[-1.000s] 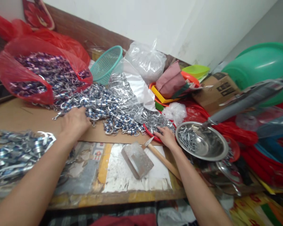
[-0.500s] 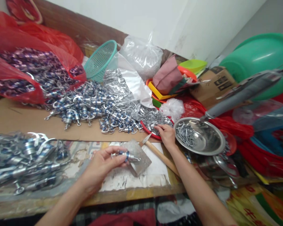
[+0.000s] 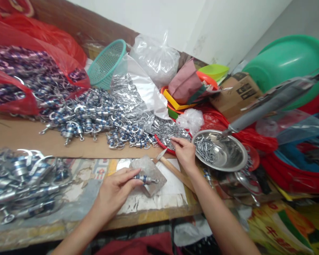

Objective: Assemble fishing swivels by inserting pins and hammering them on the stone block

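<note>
My left hand (image 3: 115, 189) pinches a small blue-and-silver metal fitting (image 3: 145, 179) and holds it over a grey metal block (image 3: 149, 170) on the bench. My right hand (image 3: 184, 152) reaches into a red tray of small silver pieces (image 3: 166, 132), fingers curled together on them; what they hold is too small to make out. A wooden-handled tool (image 3: 172, 170) lies between the two hands. A steel bowl of screws (image 3: 219, 150) sits just right of my right hand.
A heap of blue-and-silver fittings (image 3: 95, 118) spreads across cardboard, spilling from a red bag (image 3: 21, 78). Another pile (image 3: 21, 180) lies at the left. A teal basket (image 3: 106, 63), plastic bags, a cardboard box (image 3: 236, 94) and a green basin (image 3: 287, 67) crowd the back and right.
My left hand left the heap, carrying one fitting back to the metal block. My right hand stayed at the red tray, shifting slightly. The view drifted a little.
</note>
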The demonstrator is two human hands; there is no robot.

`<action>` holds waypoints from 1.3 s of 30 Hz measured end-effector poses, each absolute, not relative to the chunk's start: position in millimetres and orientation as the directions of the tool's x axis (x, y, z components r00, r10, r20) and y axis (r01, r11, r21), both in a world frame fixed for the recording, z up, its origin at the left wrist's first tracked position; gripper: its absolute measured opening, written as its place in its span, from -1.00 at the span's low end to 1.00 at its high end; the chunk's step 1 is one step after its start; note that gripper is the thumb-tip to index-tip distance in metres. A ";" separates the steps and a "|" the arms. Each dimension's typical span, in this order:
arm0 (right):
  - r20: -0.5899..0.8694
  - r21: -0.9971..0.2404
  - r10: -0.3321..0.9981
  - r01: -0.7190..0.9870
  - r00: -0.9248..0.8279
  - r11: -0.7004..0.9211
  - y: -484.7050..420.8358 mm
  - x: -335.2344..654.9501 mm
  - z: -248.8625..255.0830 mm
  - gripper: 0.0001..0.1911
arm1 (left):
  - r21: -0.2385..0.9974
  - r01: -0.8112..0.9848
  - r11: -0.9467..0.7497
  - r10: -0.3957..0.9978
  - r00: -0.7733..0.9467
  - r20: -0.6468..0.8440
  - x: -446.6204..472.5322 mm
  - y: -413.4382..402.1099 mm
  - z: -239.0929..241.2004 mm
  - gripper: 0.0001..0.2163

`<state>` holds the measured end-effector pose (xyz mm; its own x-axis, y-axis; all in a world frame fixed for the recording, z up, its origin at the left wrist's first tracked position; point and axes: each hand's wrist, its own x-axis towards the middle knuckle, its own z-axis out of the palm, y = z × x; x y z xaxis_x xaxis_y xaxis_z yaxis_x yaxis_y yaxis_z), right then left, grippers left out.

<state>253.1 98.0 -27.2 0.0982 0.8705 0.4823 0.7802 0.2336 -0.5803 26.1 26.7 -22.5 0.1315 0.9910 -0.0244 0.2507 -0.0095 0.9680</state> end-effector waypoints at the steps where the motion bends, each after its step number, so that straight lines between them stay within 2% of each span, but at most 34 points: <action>1: 0.484 -0.593 0.873 0.755 0.057 0.280 87.6 243.0 -22.0 -0.80 | 0.967 0.255 -0.015 0.991 0.133 -0.020 26.1 27.0 -22.3 -0.82; 4: 0.492 -0.617 0.851 0.616 -0.184 0.490 55.0 210.9 -6.9 -0.80 | 0.961 0.271 -0.052 0.989 0.150 0.012 26.3 28.0 -24.2 -0.82; 7: 0.487 -0.629 0.815 0.522 -0.314 0.577 34.5 190.6 -0.2 -0.76 | 0.948 0.299 -0.107 0.981 0.185 0.052 26.4 28.2 -27.2 -0.83; 14: 0.523 -0.636 0.783 0.458 -0.337 0.621 29.8 187.4 -5.6 -0.77 | 0.952 0.275 -0.134 0.978 0.191 0.082 26.2 26.2 -32.1 -0.83; 18: 0.539 -0.657 0.775 0.412 -0.329 0.632 26.3 186.7 -6.0 -0.79 | 0.970 0.206 -0.132 0.988 0.103 0.112 28.2 24.9 -31.8 -0.85; 23: 0.580 -0.678 0.769 0.364 -0.269 0.639 17.5 189.0 -10.3 -0.83 | 0.998 0.054 0.031 0.997 0.073 -0.035 28.2 23.0 -24.2 -0.91; 25: 0.633 -0.602 0.721 0.405 -0.283 0.688 15.1 192.3 -15.4 -0.74 | 0.998 0.012 0.069 0.992 0.105 -0.070 26.9 22.3 -21.0 -0.87; 28: 0.713 -0.364 0.560 0.461 -0.421 0.809 13.6 198.8 -20.8 -0.76 | 0.996 0.028 0.089 0.991 0.096 -0.091 24.8 21.7 -16.9 -0.82; 30: 0.722 -0.207 0.459 0.472 -0.518 0.857 13.4 202.7 -19.1 -0.78 | 0.993 0.091 0.071 0.994 0.076 -0.078 24.0 21.5 -14.7 -0.87; 32: 0.690 -0.105 0.409 0.475 -0.598 0.874 13.3 205.5 -13.1 -0.80 | 0.987 0.157 0.024 0.996 0.082 -0.037 23.7 21.4 -13.1 -0.89; 36: 0.635 -0.016 0.374 0.472 -0.676 0.881 13.0 206.4 -0.9 -0.79 | 0.980 0.196 -0.025 0.996 0.088 0.008 24.0 20.8 -10.8 -0.88; 39: 0.645 -0.034 0.388 0.482 -0.659 0.875 12.1 203.8 -1.5 -0.80 | 0.979 0.197 -0.062 0.993 0.112 0.040 23.1 20.3 -8.8 -0.88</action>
<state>203.8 12.1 -1.5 -0.6589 0.3878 0.6446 0.4823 0.8753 -0.0336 23.1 20.3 -8.8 0.1118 0.9929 0.0401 0.1968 -0.0616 0.9785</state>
